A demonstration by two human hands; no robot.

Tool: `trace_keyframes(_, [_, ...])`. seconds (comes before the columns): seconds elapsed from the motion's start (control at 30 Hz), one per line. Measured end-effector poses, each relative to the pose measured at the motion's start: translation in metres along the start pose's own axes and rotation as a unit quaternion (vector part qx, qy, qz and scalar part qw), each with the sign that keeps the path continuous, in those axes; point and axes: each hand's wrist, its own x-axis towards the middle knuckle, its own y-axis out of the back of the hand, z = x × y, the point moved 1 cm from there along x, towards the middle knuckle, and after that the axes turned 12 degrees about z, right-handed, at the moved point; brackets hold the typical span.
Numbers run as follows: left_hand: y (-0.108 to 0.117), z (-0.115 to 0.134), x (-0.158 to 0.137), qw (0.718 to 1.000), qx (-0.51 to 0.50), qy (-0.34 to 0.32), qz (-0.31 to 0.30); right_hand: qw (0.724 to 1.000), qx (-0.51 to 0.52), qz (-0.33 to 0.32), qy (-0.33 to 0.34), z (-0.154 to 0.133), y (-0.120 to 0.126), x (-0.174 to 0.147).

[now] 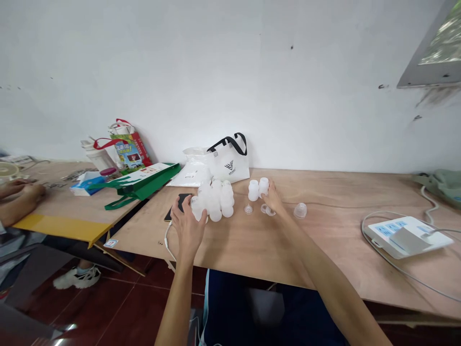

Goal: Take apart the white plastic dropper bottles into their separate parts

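Note:
A cluster of translucent white plastic containers (215, 198) stands packed together on the wooden table. My left hand (187, 228) is at its left edge, thumb and fingers spread around the nearest containers; whether it touches them is hard to tell. To the right of the cluster, two similar containers stand side by side. My right hand (274, 199) has its fingers closed against the side of the right one, a white plastic container (264, 184); the left one (253, 190) stands beside it. Close to my right hand lie a small clear ribbed piece (248, 209), flat clear rings (269, 210) and a clear dome-shaped cup (300, 210).
A phone (176, 207) with a white cable lies left of the cluster. Behind stand a white bag (230, 166) and a plastic packet (192, 168). A green bag (144, 185) lies left. A white power strip (406, 235) sits right. Another person's hands (21, 192) rest far left.

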Motion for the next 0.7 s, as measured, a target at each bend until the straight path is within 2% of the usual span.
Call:
trace_keyframes(0.17, [0.002,-0.016,0.005,0.999,0.012,0.0,-0.051,0.999,0.006,0.004,-0.048,-0.007,-0.013,0.014])
trace_keyframes(0.4, [-0.004,-0.028,0.008,0.992,-0.044,0.026,-0.118,0.997,0.069,-0.013,-0.038,-0.01,-0.019,0.019])
trace_keyframes(0.47, [-0.005,-0.025,0.008,0.993,-0.045,0.024,-0.104,0.996,0.081,-0.007,-0.03,-0.012,-0.013,0.015])
trace_keyframes(0.53, [-0.004,-0.019,0.006,0.997,-0.042,0.01,-0.064,0.996,0.091,0.006,-0.017,-0.016,-0.005,0.009])
trace_keyframes(0.63, [-0.002,-0.003,0.0,0.999,-0.034,-0.031,0.008,0.993,0.11,0.032,0.007,-0.026,0.009,-0.006])
trace_keyframes(0.7, [-0.003,0.011,-0.004,0.997,-0.015,-0.065,0.031,0.991,0.129,0.043,0.022,-0.035,0.018,-0.02])
